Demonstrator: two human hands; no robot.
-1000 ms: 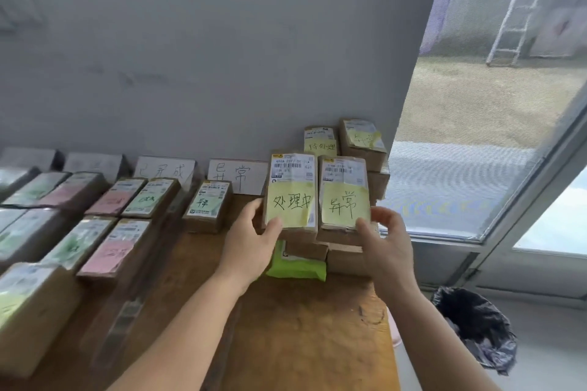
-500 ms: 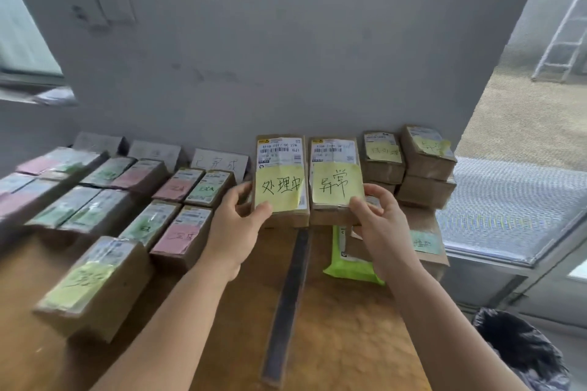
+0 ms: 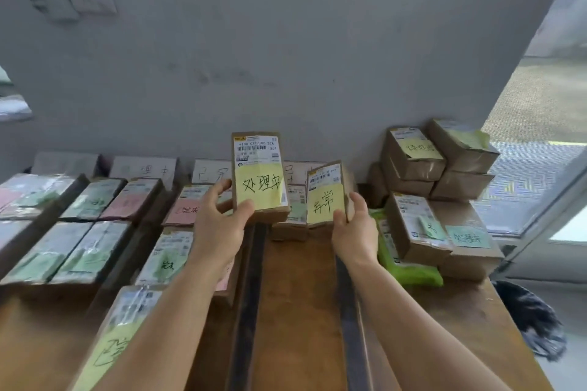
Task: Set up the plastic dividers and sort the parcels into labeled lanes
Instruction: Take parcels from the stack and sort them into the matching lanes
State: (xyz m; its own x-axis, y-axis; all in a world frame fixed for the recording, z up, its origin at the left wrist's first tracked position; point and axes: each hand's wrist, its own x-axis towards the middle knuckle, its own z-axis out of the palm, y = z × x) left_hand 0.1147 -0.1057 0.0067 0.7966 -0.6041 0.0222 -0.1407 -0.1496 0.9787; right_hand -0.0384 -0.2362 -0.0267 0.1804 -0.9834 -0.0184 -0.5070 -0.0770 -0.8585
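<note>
Yellow notes differ: left hand (image 3: 219, 225) grips one parcel (image 3: 259, 178), right hand (image 3: 355, 228) grips another (image 3: 327, 194). Swapping lanes would mix them.

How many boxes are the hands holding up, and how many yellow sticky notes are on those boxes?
Boxes held: 2 (left-hand box, right-hand box)
Yellow sticky notes on them: 2 (left note, right note)
Total: 4
</note>
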